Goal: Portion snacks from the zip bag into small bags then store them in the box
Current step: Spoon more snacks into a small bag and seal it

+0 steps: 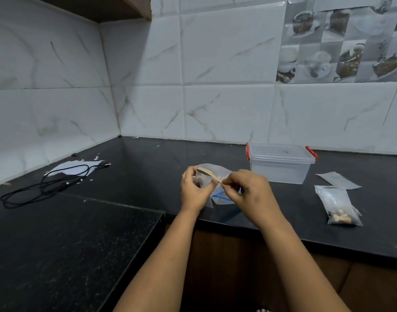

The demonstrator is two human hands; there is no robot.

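R hand [244,190] prob. pinching wooden spoon [210,174]

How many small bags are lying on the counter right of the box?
2. An empty small bag lies flat just right of the box; a filled small bag lies nearer the counter edge. Any in the hands aren't counted.

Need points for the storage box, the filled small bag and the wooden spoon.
storage box [281,170], head view, on its clear front wall.
filled small bag [338,207], head view, on the middle of the bag, above the snacks.
wooden spoon [210,173], head view, on the handle between the two hands.
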